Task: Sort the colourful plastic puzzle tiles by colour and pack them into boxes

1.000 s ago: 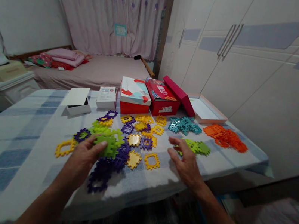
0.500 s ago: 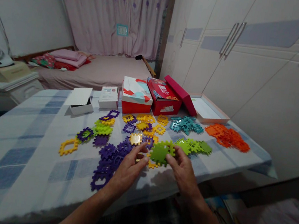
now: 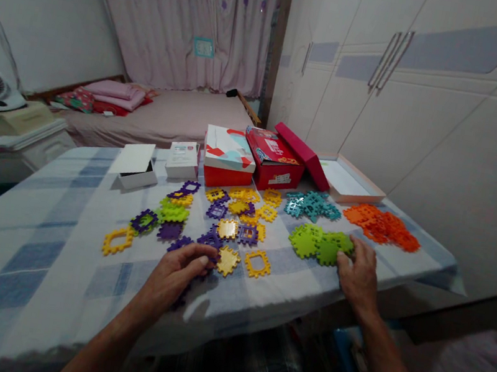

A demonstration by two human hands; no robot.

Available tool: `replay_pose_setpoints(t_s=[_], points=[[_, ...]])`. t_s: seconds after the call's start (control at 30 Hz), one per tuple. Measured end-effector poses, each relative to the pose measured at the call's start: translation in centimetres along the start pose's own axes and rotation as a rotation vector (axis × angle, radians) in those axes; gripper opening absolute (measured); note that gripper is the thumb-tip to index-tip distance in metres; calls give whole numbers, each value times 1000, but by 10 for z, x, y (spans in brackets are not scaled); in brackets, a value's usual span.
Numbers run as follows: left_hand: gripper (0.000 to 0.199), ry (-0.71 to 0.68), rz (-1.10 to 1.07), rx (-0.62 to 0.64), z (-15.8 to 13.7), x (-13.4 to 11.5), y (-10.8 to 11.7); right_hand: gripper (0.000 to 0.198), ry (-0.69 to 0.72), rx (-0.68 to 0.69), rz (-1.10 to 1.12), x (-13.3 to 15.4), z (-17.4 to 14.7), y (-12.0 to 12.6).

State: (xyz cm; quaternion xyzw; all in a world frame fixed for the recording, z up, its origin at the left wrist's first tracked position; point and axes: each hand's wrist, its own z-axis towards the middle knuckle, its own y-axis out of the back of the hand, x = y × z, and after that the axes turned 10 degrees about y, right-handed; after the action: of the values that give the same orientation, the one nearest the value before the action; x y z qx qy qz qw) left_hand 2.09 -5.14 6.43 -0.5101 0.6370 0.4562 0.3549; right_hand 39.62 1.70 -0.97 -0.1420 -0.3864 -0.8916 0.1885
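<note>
My right hand [image 3: 359, 276] pinches the edge of a dark green notched building tile [image 3: 327, 252], thumb at the near side, over the pile of lighter green tiles [image 3: 305, 239]. My left hand [image 3: 181, 266] is over the purple tiles [image 3: 210, 240], fingers curled and thumb drawn close. Whatever lies between those fingertips is hidden. Just right of the fingertips is a solid yellow tile [image 3: 228, 261]. A yellow frame-shaped tile [image 3: 257, 264] lies farther right on the cloth.
Teal tiles [image 3: 312, 205] and orange tiles [image 3: 382, 225] lie in piles on the checked tablecloth [image 3: 64, 245]. Mixed tiles, including a yellow frame [image 3: 117, 242], spread left. Behind stand a white box [image 3: 139, 165], a red-and-white box [image 3: 229, 158], a red box [image 3: 278, 162] and a shallow tray [image 3: 356, 197].
My right hand has carried the green tile rightward to the green pile. My left hand has moved left and down, away from that tile, uncovering the yellow pieces.
</note>
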Motion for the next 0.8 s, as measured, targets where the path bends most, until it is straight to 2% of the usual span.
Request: replay_pose_setpoints(t_s=[0.1, 0.23, 0.33, 0.4, 0.47, 0.57, 0.67, 0.8], points=[[34, -60, -42, -110, 2, 0, 17, 50, 8, -46, -30, -1, -2, -3], [33, -196, 12, -381, 19, 8, 51, 50, -89, -46, 5, 1, -1, 2], [30, -299, 242, -598, 41, 13, 77, 54, -167, -52, 41, 3, 0, 7], [29, -351, 470, -671, 58, 12, 88, 56, -244, -92, 59, 5, 2, 9], [32, -338, 722, -693, 74, 8, 92, 58, -335, -108, 69, 9, 4, 12], [50, -162, 1004, -648, 95, -2, 89, 60, -402, -128, 65, 16, 5, 15], [65, 0, 1066, -598, 109, -7, 83, 61, -326, -194, 69, 23, 3, 18], [52, -9, 1019, -611, 121, -3, 81, 57, -153, -207, 69, 34, -3, 20]])
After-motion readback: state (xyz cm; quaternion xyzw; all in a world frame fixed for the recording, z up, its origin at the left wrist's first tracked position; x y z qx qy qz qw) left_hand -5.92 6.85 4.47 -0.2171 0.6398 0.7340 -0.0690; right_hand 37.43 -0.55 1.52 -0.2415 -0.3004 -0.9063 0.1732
